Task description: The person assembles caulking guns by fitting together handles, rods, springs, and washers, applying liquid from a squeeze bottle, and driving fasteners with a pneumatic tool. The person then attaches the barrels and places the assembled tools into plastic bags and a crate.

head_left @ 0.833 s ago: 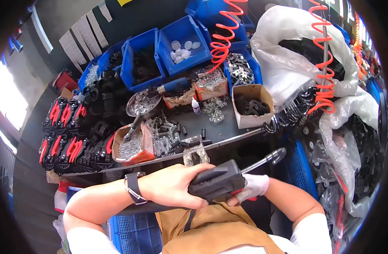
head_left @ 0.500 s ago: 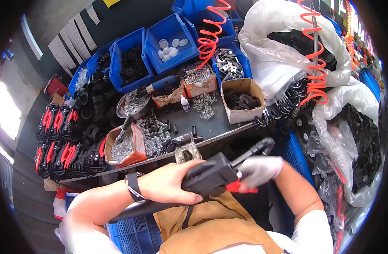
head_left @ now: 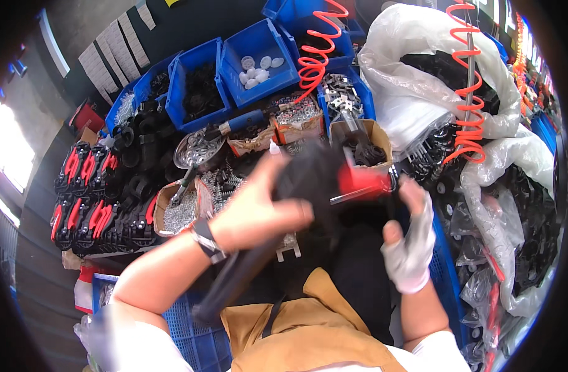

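Workbench point(head_left: 243, 162) clutter fills the background, with a blue bin point(head_left: 256, 48) of white plastic pieces point(head_left: 259, 73) near its far side. Left of that bin lie 2 rows of black-and-red parts point(head_left: 79, 162); right of it hang 2 coiled red hoses and a translucent plastic bag point(head_left: 383, 46) bulges. Below the bin and slightly right sits a cardboard box point(head_left: 381, 134) of dark pieces.

Nearer the person than the bin, the left hand point(head_left: 259, 201) wraps thumb and fingers around a black tool point(head_left: 307, 183), its body motion-blurred, with a red part point(head_left: 366, 183) on its right. The gloved right hand point(head_left: 412, 245), below and right of the bin, is spread and holds nothing, its fingertips just beside that red part. Exact finger contact on the tool is too blurred to tell.
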Motion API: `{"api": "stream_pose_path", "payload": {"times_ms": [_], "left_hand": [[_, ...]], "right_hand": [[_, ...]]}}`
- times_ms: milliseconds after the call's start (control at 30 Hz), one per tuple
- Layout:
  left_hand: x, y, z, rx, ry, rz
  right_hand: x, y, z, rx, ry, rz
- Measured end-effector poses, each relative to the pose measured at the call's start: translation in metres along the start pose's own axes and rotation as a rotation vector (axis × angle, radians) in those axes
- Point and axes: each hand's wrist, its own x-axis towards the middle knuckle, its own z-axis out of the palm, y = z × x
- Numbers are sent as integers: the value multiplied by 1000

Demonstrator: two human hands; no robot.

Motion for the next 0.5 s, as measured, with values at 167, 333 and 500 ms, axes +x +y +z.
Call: {"api": "stream_pose_path", "payload": {"times_ms": [167, 333, 500], "left_hand": [[98, 66, 2, -906, 211, 146], [165, 81, 51, -1083, -104, 481], [329, -1, 85, 574, 66, 683]], "right_hand": [[-11, -30, 26, -12, -232, 345], [-24, 43, -6, -227, 104, 344], [-126, 51, 11, 421, 302, 621]]}}
